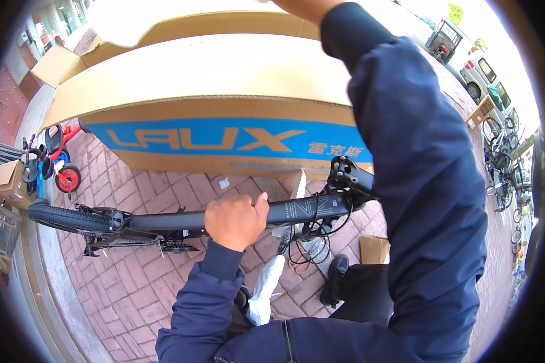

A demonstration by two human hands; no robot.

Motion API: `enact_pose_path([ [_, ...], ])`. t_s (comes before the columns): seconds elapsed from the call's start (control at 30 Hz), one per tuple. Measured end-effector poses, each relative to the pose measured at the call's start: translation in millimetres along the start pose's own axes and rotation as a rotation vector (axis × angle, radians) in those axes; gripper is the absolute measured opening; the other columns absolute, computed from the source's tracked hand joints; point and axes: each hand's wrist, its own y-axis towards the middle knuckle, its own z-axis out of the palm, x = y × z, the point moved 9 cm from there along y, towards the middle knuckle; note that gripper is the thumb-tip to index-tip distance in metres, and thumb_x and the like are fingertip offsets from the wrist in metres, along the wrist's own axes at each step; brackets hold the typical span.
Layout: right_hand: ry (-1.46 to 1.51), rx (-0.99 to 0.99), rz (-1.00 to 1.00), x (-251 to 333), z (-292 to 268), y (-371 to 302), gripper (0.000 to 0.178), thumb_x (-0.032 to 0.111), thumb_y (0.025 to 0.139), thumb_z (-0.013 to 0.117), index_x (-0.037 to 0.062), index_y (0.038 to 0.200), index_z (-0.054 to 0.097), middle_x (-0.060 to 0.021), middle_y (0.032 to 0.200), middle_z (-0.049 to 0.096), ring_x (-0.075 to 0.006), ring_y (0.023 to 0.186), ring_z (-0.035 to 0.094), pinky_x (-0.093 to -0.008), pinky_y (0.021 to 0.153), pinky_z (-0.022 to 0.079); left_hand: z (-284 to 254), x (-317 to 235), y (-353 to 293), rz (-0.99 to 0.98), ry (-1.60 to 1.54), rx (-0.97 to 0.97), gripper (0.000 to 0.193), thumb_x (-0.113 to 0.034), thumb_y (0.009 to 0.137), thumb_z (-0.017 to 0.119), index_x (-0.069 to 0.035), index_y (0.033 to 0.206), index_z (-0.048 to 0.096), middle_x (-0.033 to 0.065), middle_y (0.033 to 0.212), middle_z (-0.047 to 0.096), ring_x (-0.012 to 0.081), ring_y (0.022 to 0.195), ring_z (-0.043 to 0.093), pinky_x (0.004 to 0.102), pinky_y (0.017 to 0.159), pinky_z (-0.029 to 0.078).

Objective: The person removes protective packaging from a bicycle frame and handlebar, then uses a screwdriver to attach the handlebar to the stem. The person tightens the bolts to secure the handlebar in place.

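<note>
My left hand [236, 219] is closed around the dark top tube of a bicycle frame [169, 221]. The bicycle lies across in front of me, its rear wheel [66, 216] at the left and its head end with a black stem [343, 173] at the right. Loose black cables [309, 239] hang in loops below that end, beside clear plastic wrap and a white wrapping strip [266, 289]. Beyond the bicycle my right hand [309, 8] reaches over a large cardboard box [224, 106]; its fingers are cut off by the upper edge.
The tall open box with a blue printed panel fills the far side, a flap [57, 63] folded out. A small carton [375, 249] lies by my right shoe [336, 279]. Children's bikes [66, 175] and another carton [12, 183] stand left; parked bicycles [501, 157] line the right.
</note>
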Motion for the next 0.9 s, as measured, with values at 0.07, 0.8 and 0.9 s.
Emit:
enact_pose_path([
  [0.07, -0.175, -0.016, 0.187, -27.7, 23.5, -21.7, 0.008, 0.005, 0.088, 0.056, -0.0001, 0.092, 0.061, -0.0247, 0.091, 0.064, -0.0463, 0.085, 0.063, -0.0488, 0.073, 0.051, 0.2, 0.7, 0.8, -0.008, 0.001, -0.002, 0.047, -0.040, 0.086, 0.067, -0.008, 0.053, 0.059, 0.0122, 0.054, 0.058, 0.0351, 0.050, 0.057, 0.0462, 0.052, 0.043],
  [0.8, -0.169, 0.642, 0.748, -89.8, -3.7, -141.8, 0.013, 0.006, 0.086, 0.065, 0.0037, 0.093, 0.076, -0.0166, 0.085, 0.073, -0.0293, 0.078, 0.071, -0.0346, 0.077, 0.057, -1.7, 3.9, 2.9, -0.046, -0.069, 0.011, 0.042, -0.040, 0.084, 0.070, -0.009, 0.056, 0.061, 0.0117, 0.058, 0.061, 0.0340, 0.054, 0.060, 0.0462, 0.056, 0.046],
  [0.9, 0.015, 0.614, 0.622, -29.5, -1.0, -127.8, 0.013, 0.003, 0.083, 0.065, 0.0016, 0.091, 0.074, -0.0166, 0.080, 0.071, -0.0276, 0.071, 0.068, -0.0341, 0.071, 0.056, -5.9, 11.3, 2.6, -0.118, -0.250, 0.005, 0.034, -0.036, 0.083, 0.073, -0.007, 0.065, 0.066, 0.0125, 0.067, 0.065, 0.0327, 0.062, 0.064, 0.0450, 0.060, 0.049],
])
